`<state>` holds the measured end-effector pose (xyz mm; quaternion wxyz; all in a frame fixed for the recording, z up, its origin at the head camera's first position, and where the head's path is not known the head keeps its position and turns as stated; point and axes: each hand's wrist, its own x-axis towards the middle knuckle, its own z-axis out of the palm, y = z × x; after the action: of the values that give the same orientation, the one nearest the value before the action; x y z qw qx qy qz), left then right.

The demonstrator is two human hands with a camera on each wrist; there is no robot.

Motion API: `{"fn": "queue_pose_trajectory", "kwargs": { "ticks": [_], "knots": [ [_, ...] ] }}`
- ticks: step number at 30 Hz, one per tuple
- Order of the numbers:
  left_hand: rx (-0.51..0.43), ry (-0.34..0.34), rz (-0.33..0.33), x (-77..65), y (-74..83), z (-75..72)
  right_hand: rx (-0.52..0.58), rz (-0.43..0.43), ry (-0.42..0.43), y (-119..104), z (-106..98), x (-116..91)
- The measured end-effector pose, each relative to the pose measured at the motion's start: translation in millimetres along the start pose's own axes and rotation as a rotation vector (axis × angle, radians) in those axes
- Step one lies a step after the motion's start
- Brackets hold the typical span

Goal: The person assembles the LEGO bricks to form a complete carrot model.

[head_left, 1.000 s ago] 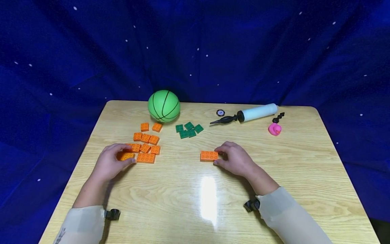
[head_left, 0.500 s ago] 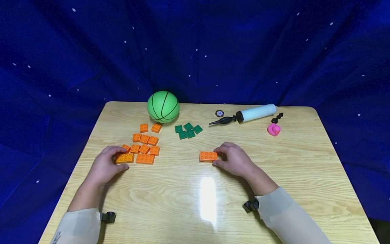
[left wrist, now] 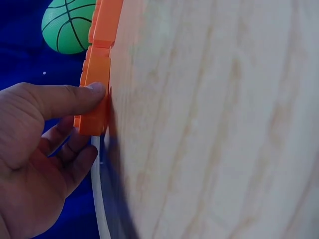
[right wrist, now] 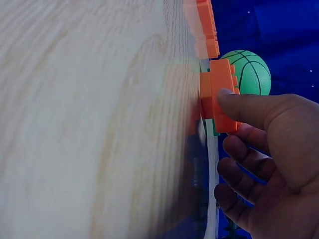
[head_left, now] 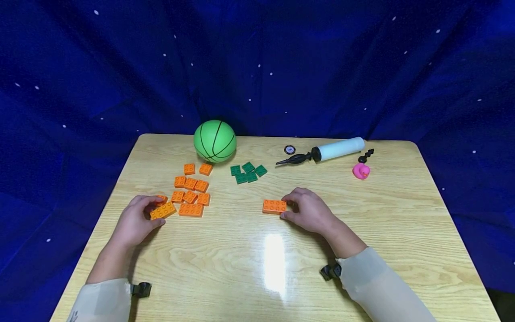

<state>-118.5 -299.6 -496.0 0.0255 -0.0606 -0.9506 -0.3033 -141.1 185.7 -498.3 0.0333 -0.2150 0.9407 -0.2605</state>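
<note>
My left hand [head_left: 134, 223] pinches a yellow-orange eight-stud toy brick [head_left: 163, 211] at the table's left side, thumb on its near face. The brick lies askew, and a small orange brick [head_left: 162, 198] shows partly behind it, half covered by fingers. In the middle of the table my right hand [head_left: 309, 209] holds the right end of an orange eight-stud brick [head_left: 274, 205] between thumb and fingers. The right wrist view shows this brick sitting on top of another orange brick [right wrist: 205, 94]. A long orange brick [head_left: 191, 210] lies just right of the left hand's brick.
Several small orange bricks [head_left: 191, 184] lie in loose rows behind the left hand. Flat green bricks [head_left: 246, 173] and a green ball [head_left: 215, 141] are farther back. A hand pump [head_left: 339, 149], poker chip [head_left: 289, 150], pink duck [head_left: 361, 171] and small black piece [head_left: 366, 155] stand at the back right.
The left hand has drawn back toward the left and the person, turning the yellow-orange brick askew away from the long orange one. The right hand and its brick stay almost still.
</note>
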Motion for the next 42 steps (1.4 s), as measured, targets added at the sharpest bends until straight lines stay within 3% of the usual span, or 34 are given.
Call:
{"fn": "queue_pose_trajectory", "kwargs": {
  "ticks": [10,19,30,42],
  "knots": [
    [-0.087,-0.004,-0.048,-2.6,4.2,-7.0,-0.005,0.003,-0.001,-0.2,-0.6,-1.3],
    [-0.09,0.012,-0.009,-4.3,12.5,-12.9,-0.003,0.002,0.0,-0.1,-0.7,-1.3],
    [-0.124,0.017,0.078,2.5,22.9,-4.4,0.0,0.002,0.003,-0.2,-0.4,-0.4],
    [-0.122,-0.014,0.099,10.4,33.4,9.3,0.013,-0.008,0.01,1.3,2.0,0.0]
  ]
}}
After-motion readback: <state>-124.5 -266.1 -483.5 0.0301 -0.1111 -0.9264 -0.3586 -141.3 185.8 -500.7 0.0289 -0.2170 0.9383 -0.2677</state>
